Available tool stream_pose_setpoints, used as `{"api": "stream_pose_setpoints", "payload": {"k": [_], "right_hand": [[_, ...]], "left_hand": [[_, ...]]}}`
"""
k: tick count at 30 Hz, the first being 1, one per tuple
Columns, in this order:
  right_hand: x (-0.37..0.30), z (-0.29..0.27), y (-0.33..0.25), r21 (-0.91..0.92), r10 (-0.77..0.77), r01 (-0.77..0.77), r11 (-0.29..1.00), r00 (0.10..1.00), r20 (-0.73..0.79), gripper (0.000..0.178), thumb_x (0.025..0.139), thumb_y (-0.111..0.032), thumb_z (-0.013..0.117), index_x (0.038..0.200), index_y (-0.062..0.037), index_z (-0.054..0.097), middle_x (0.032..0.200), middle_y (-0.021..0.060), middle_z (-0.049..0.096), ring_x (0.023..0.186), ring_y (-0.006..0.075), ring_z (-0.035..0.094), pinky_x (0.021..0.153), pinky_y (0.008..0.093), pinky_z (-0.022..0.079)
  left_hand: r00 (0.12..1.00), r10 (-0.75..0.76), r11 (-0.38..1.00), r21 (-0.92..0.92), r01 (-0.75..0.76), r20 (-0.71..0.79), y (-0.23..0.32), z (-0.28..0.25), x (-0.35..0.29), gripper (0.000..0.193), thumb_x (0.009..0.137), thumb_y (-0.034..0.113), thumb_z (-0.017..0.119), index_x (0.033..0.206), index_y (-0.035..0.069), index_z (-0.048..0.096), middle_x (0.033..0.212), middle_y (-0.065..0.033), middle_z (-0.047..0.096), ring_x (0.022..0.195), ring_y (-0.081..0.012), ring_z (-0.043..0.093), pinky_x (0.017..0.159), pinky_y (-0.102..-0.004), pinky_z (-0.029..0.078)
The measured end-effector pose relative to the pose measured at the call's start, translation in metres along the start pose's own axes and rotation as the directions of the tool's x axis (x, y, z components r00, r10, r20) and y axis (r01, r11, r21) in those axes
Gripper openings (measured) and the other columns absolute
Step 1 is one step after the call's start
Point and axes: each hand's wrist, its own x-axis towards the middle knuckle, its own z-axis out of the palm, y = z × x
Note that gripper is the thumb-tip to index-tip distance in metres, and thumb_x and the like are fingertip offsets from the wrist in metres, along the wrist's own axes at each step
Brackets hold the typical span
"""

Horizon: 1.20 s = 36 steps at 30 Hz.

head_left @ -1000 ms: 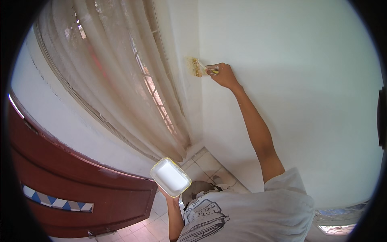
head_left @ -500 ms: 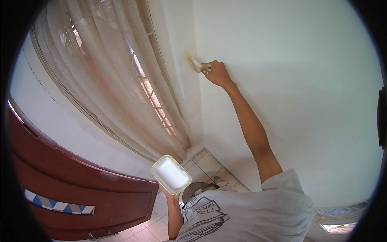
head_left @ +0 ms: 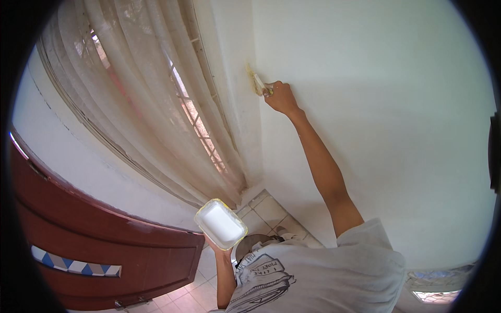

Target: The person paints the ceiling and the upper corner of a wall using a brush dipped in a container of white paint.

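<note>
My right hand (head_left: pixel 281 97) is closed around a paintbrush (head_left: pixel 259 82), with the arm stretched far out. The brush's pale head is at the white wall near the corner beside the curtain. A yellowish patch (head_left: pixel 250 70) marks the wall next to the bristles; whether they touch it is hard to tell. Down by my body, my left hand (head_left: pixel 221 252) supports a rectangular plastic tub (head_left: pixel 202 219) from below, its rim edged in yellow. White paint (head_left: pixel 221 223) lies in the tub. Most of my left fingers are hidden beneath it.
A sheer beige curtain (head_left: pixel 141 104) hangs over a barred window on the left. Below it stands a reddish-brown door (head_left: pixel 156 261) with a patterned inset. The plain white wall (head_left: pixel 376 130) fills the right side. Floor tiles (head_left: pixel 266 211) show under the corner.
The paintbrush has shifted slightly right and turned a little steeper against the wall. My left hand and the tub have stayed nearly in place.
</note>
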Motion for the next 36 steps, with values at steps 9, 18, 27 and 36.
{"api": "stream_pose_setpoints", "payload": {"k": [9, 18, 27, 36], "right_hand": [[-0.030, -0.019, -0.025, -0.101, -0.079, 0.065, 0.993, 0.987, -0.142, 0.028, 0.089, -0.016, 0.064, 0.113, -0.0025, 0.070, 0.079, 0.0225, 0.069, 0.073, 0.0367, 0.067, 0.072, 0.0449, 0.055], [-0.018, -0.026, -0.034, -0.104, -0.035, 0.028, 0.994, 0.998, -0.062, 0.024, 0.085, -0.016, 0.067, 0.099, 0.0028, 0.071, 0.087, 0.0270, 0.069, 0.085, 0.0412, 0.069, 0.077, 0.0474, 0.056], [-0.014, -0.006, -0.003, -0.212, -0.094, 0.078, 0.974, 0.993, -0.066, 0.023, 0.085, -0.012, 0.066, 0.100, 0.0029, 0.072, 0.080, 0.0253, 0.069, 0.077, 0.0411, 0.068, 0.074, 0.0467, 0.056], [0.003, -0.065, -0.060, -0.093, -0.230, 0.215, 0.972, 0.947, -0.224, 0.029, 0.088, -0.011, 0.064, 0.115, -0.0038, 0.073, 0.067, 0.0250, 0.063, 0.058, 0.0351, 0.062, 0.062, 0.0420, 0.052]], "left_hand": [[0.999, -0.030, 0.999, -0.013, 0.030, 0.031, 0.005, -0.009, 0.006, 0.051, 0.102, 0.049, 0.044, 0.138, 0.013, 0.056, 0.131, -0.0077, 0.064, 0.118, -0.0314, 0.063, 0.100, -0.0538, 0.051], [0.997, -0.073, 0.997, -0.035, 0.074, 0.024, 0.008, -0.003, 0.001, 0.051, 0.102, 0.049, 0.045, 0.138, 0.013, 0.056, 0.131, -0.0078, 0.064, 0.117, -0.0316, 0.064, 0.101, -0.0542, 0.051], [0.998, -0.052, 0.999, 0.001, 0.052, 0.029, 0.008, -0.014, 0.008, 0.051, 0.103, 0.047, 0.042, 0.137, 0.012, 0.055, 0.130, -0.0081, 0.064, 0.116, -0.0313, 0.064, 0.099, -0.0532, 0.052], [0.998, -0.047, 0.999, 0.022, 0.047, -0.031, 0.009, -0.009, 0.006, 0.051, 0.102, 0.049, 0.043, 0.136, 0.013, 0.056, 0.128, -0.0080, 0.065, 0.113, -0.0320, 0.065, 0.096, -0.0545, 0.054]]}}
